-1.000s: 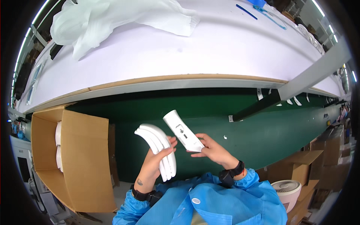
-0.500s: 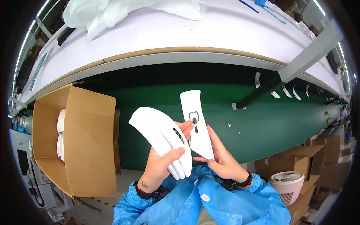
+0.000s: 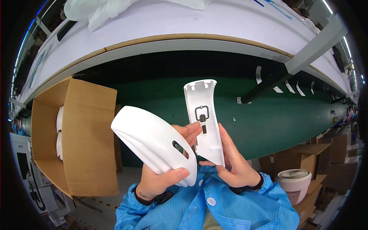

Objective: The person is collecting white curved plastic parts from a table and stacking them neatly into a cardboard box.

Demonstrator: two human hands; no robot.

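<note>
Head view, white panel (image 3: 204,122) raised upright, shell stack (image 3: 153,143) closer

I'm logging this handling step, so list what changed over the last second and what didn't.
The right hand raised the flat white plastic panel with the black clip from tilted to nearly upright, inner side facing the camera. The left hand lifted the stack of curved white plastic shells beside it. Both hands kept their grip; the open cardboard box stayed at left.

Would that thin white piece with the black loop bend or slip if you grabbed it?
The white piece is probably stiff: it stands straight though the right hand pinches only its lower end. It looks like a thin hollow shell, so likely light. Its surface seems smooth, so it might slip.
</note>
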